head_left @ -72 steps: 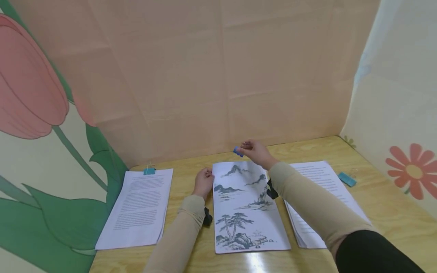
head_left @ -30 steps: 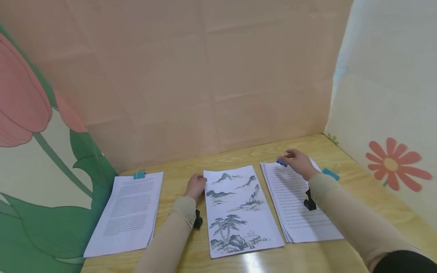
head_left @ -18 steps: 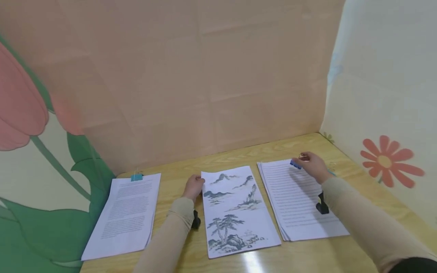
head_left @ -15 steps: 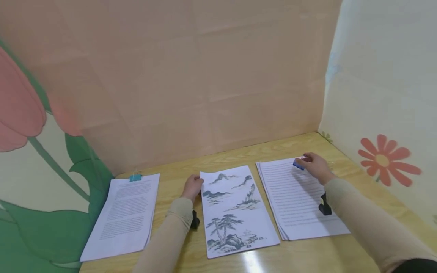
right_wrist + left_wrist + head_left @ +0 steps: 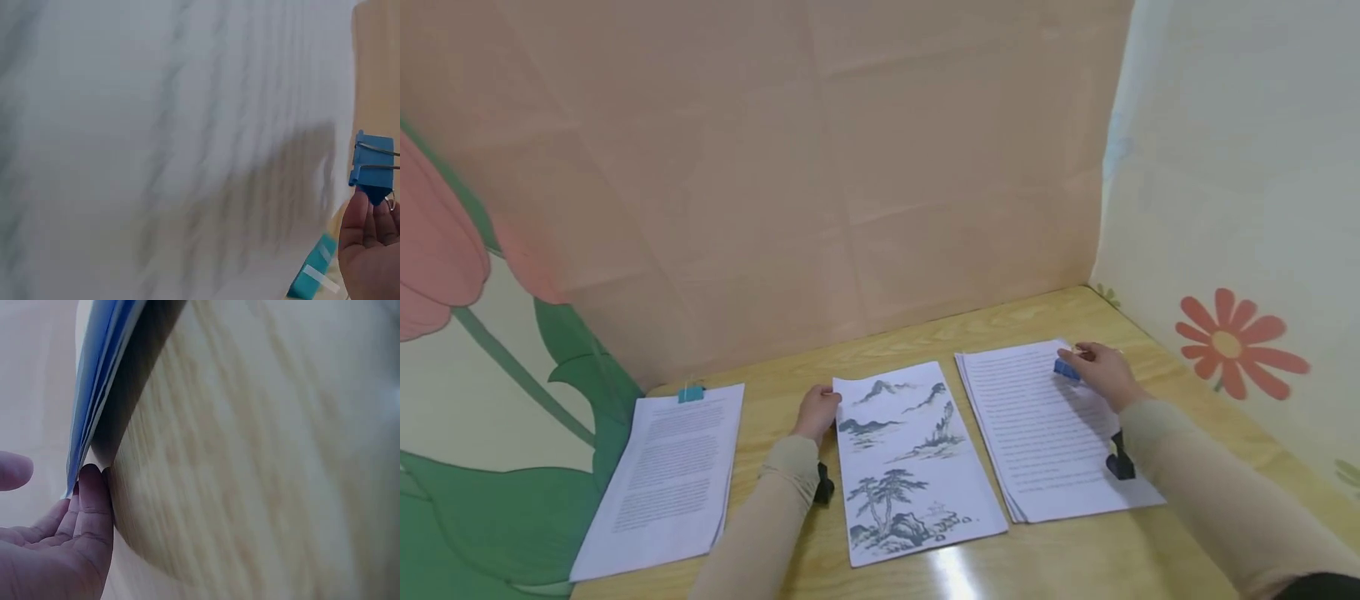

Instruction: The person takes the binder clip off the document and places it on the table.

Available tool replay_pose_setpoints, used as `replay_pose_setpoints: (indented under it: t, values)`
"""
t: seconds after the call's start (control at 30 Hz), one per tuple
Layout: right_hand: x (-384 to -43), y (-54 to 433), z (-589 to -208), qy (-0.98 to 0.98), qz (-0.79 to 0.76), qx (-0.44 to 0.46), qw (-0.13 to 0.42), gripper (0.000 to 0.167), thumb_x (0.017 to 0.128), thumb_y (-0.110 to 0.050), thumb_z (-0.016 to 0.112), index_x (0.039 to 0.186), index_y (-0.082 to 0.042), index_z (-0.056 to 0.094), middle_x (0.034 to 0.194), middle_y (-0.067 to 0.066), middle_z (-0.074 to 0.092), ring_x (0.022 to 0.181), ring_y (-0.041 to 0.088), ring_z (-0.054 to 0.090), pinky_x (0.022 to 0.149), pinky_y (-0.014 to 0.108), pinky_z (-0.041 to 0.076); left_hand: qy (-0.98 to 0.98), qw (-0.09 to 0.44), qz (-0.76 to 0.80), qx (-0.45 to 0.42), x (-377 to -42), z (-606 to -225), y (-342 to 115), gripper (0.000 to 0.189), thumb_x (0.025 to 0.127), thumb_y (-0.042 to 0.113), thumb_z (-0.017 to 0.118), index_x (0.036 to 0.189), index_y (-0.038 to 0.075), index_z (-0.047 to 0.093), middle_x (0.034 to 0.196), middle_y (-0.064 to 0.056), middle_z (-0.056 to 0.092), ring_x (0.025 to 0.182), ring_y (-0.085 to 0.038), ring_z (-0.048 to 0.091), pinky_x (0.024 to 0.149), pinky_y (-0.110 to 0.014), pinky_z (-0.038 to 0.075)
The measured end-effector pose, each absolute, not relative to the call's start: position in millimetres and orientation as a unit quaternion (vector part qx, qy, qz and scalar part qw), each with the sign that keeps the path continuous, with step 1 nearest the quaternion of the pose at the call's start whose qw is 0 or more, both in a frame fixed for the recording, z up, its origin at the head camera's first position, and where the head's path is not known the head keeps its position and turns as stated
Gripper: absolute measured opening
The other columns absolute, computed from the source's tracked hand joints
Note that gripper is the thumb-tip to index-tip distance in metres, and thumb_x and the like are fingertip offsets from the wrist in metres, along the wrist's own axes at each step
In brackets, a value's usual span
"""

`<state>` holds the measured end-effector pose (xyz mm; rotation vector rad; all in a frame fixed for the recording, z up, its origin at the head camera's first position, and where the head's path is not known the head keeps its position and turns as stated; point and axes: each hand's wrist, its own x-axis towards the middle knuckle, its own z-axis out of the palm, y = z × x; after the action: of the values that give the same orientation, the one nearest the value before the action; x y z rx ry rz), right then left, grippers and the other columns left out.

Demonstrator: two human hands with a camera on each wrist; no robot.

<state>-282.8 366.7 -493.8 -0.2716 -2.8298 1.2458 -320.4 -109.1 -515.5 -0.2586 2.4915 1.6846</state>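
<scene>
My left hand (image 5: 817, 411) is at the upper left corner of a thin stack of sheets (image 5: 958, 492) with an ink landscape on top. In the left wrist view, fairly straight fingers (image 5: 94, 509) touch the edge of the stack, and the thumb stands apart from it. My right hand (image 5: 1107, 375) pinches a blue binder clip (image 5: 1066, 369) over the top right part of a printed paper stack (image 5: 1037, 433). Close up in the right wrist view, the blue clip (image 5: 375, 165) shows its wire handles. A teal binder clip (image 5: 311, 269) lies beyond that stack.
At the left, another printed stack (image 5: 662, 475) carries a teal binder clip (image 5: 691, 394) on its top edge. All of the stacks lie on a wooden table (image 5: 925, 333). A draped cloth (image 5: 700, 167) stands behind, with a flower-printed wall (image 5: 1210, 192) on the right.
The right hand has carried the blue clip from above the landscape sheets rightward to the printed stack, and lowered it. The left hand has stayed at its corner. The head view has shifted.
</scene>
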Motion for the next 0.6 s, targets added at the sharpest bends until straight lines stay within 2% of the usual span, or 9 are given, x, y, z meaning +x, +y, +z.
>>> replay_pose_setpoints:
  t: [0.3, 0.47, 0.6]
  values:
    - [-332.2, 270.3, -489.2, -0.88, 0.474, -0.006, 0.001, 0.074, 0.104, -0.036, 0.063, 0.153, 0.012, 0.034, 0.144, 0.034, 0.049, 0.132, 0.048, 0.048, 0.107, 0.056, 0.043, 0.818, 0.048, 0.567, -0.088, -314.1, -520.5, -110.5, 0.046, 0.096, 0.009, 0.054, 0.136, -0.013, 0.052, 0.133, -0.03, 0.057, 0.12, -0.043, 0.057, 0.101, -0.052, 0.048]
    - [-348.4, 223.7, -487.2, -0.868, 0.496, 0.009, -0.014, 0.07, 0.105, -0.033, 0.062, 0.152, 0.012, 0.037, 0.144, 0.032, 0.051, 0.133, 0.046, 0.048, 0.108, 0.053, 0.043, 0.82, 0.053, 0.564, -0.083, -309.9, -520.1, -104.2, 0.046, 0.097, 0.01, 0.056, 0.138, -0.012, 0.052, 0.134, -0.029, 0.057, 0.119, -0.041, 0.057, 0.102, -0.051, 0.048]
    - [-356.2, 203.6, -482.3, -0.871, 0.49, 0.018, -0.023, 0.069, 0.106, -0.032, 0.06, 0.152, 0.012, 0.036, 0.145, 0.031, 0.05, 0.134, 0.046, 0.047, 0.109, 0.053, 0.043, 0.814, 0.069, 0.571, -0.078, -309.9, -517.4, -103.2, 0.049, 0.099, 0.011, 0.055, 0.143, -0.01, 0.049, 0.131, -0.027, 0.059, 0.102, -0.033, 0.063, 0.092, -0.045, 0.052]
